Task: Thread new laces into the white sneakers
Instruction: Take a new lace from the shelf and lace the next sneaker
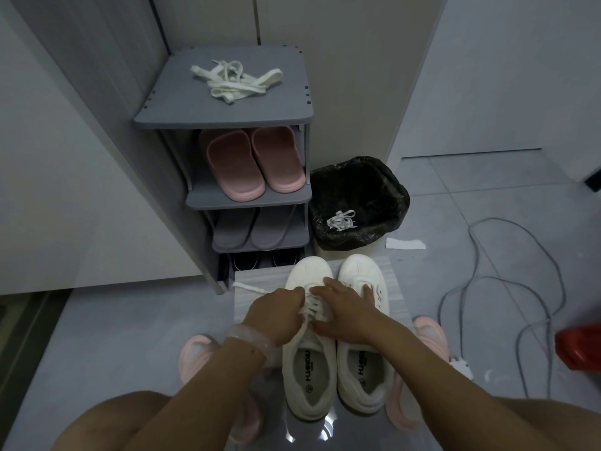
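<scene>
White sneakers [335, 353] sit side by side on a grey mat [247, 304], long axes 6-to-12 o'clock, toes at 12. Left hand [276, 309] pinches the lace [312, 307] on the left sneaker [309, 369]. Right hand [344, 312] rests across both sneakers, fingers straight and spread.

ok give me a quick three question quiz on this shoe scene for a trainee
1. True or false: the bin beside the shoe rack holds a lace.
2. Which sneaker are both hands working on: A the left sneaker, B the right sneaker?
3. What lies on top of the rack?

Key:
1. True, a white lace in the bin.
2. A; the left hand and right hand are at its laces.
3. A pile of white laces.
</scene>
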`<move>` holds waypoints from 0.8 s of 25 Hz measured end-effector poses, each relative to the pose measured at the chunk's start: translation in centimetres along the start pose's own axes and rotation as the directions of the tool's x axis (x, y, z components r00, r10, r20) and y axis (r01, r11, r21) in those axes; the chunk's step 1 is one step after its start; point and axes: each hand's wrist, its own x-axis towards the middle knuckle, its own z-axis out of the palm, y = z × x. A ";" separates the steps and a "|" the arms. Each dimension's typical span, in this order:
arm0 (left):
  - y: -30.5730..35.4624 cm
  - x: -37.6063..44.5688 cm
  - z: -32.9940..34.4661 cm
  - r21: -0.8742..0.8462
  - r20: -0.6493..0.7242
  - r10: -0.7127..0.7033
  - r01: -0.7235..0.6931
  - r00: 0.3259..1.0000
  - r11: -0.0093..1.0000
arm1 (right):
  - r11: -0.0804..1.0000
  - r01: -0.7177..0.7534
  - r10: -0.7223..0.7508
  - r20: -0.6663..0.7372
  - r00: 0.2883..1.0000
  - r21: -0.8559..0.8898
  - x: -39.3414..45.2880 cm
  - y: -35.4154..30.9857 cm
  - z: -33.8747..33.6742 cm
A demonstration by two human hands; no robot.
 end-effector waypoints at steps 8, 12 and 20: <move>0.4 0.0 0.1 0.201 -0.104 -0.001 0.022 0.995 0.979 | 1.000 -0.018 0.018 0.010 1.000 0.015 -0.1 -0.2 0.0; 1.4 -0.7 -1.8 0.188 -0.155 -0.035 0.064 0.987 0.980 | 0.999 -0.051 0.051 0.021 0.998 0.015 0.0 -0.4 -0.2; -5.0 -4.7 -9.0 -0.025 -0.196 -0.370 0.373 0.908 0.928 | 0.999 -0.028 0.028 0.005 1.000 0.041 0.2 -0.1 0.0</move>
